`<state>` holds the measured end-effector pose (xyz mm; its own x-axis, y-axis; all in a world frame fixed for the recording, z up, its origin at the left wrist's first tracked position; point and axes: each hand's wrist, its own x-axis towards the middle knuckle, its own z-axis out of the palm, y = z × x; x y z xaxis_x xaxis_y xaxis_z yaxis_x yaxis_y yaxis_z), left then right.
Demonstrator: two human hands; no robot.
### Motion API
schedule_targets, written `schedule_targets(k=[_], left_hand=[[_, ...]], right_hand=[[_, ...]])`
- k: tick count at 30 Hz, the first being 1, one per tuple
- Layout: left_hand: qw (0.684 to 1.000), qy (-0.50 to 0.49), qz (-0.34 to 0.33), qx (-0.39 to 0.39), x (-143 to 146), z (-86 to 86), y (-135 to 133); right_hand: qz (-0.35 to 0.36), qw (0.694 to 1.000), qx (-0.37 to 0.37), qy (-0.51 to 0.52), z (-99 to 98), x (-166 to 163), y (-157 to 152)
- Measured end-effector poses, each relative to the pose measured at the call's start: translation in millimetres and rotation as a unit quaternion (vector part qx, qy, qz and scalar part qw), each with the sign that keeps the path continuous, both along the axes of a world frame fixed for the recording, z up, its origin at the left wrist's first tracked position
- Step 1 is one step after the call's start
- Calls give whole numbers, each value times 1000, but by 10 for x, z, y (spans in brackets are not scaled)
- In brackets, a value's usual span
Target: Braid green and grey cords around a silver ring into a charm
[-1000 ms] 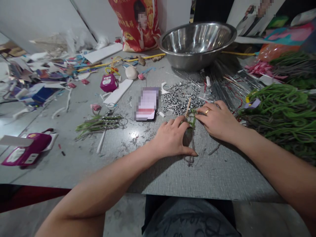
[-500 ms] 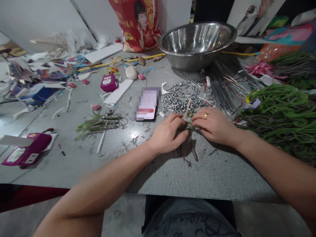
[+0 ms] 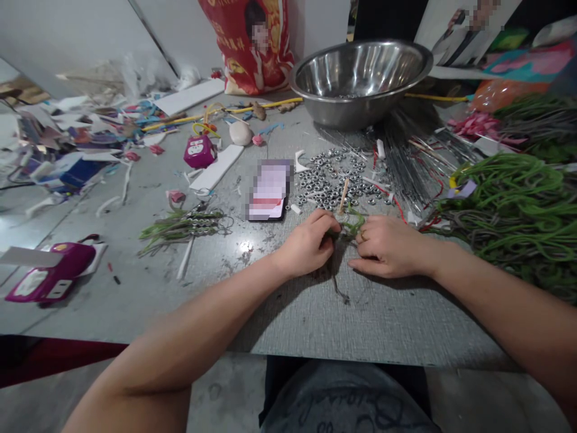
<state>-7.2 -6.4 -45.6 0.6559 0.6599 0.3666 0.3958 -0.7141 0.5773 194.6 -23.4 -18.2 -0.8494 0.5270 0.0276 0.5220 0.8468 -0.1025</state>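
Between my hands, near the front of the table, is a small tangle of green and grey cord (image 3: 351, 227). My left hand (image 3: 312, 243) is closed on its left side, fingers curled and thumb underneath. My right hand (image 3: 386, 246), with a ring on one finger, has its curled fingers on the right side of the cord. A grey cord end (image 3: 341, 292) hangs down onto the table below my left hand. A thin wooden stick (image 3: 344, 195) stands just behind the cord, and metal nuts (image 3: 331, 177) lie spread beyond it.
A phone (image 3: 268, 192) lies left of the nuts, and a steel bowl (image 3: 360, 111) stands behind them. Green and grey cords (image 3: 518, 216) are heaped at the right beside thin metal wires (image 3: 408, 162). A finished-looking cord bundle (image 3: 180, 228) and purple gadgets (image 3: 54, 273) lie leftward.
My right hand has shifted slightly down and turned, its fingers curling more. More of the green cord shows between the hands. My left hand has barely moved.
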Motion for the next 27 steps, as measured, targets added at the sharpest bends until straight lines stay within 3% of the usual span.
schedule_targets(k=[3, 9, 13, 27], left_hand=[[1000, -10, 5, 5, -1, -8, 3], [1000, -20, 10, 21, -5, -4, 17], [1000, -19, 9, 18, 6, 3, 22], [999, 20, 38, 25, 25, -29, 16]], right_hand=[[-52, 998, -13, -37, 8, 29, 1], [-158, 976, 106, 103, -73, -51, -22], [-187, 969, 125, 98, -161, -161, -29], [-118, 989, 69, 62, -102, -12, 22]])
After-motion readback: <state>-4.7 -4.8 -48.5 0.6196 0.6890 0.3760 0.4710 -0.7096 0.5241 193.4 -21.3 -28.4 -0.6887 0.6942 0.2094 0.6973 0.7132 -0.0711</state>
